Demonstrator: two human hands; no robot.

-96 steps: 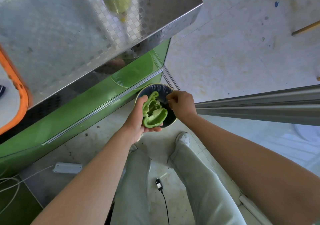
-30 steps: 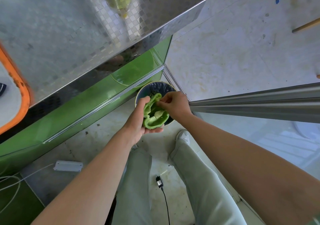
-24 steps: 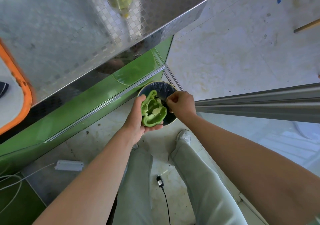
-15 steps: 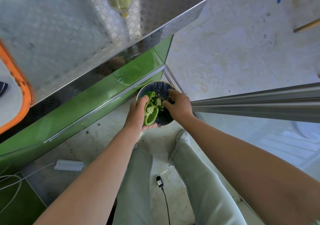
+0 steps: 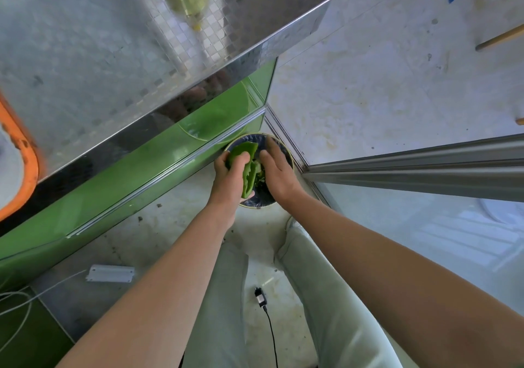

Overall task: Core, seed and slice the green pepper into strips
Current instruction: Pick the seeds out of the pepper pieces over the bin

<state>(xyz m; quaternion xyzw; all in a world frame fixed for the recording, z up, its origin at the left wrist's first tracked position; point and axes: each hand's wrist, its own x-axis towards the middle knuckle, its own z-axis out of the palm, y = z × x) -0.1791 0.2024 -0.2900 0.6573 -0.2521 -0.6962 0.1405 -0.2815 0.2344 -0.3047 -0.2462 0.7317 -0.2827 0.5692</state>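
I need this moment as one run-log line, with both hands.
stage: seeding | left hand: grips pepper half over bin | right hand: fingers relaxed, beside cut side | strips: not yet cut

The pepper (image 5: 247, 169) was bright green, paler along its cut edge. The bin (image 5: 259, 201) had a dark blue-black liner. The bench (image 5: 113, 41) was silver, stamped in a fine checker pattern — its front (image 5: 141, 174) glossy green. A curved band (image 5: 29, 166) was orange, the trousers (image 5: 326, 296) pale grey-green, the floor (image 5: 382, 84) mottled off-white.
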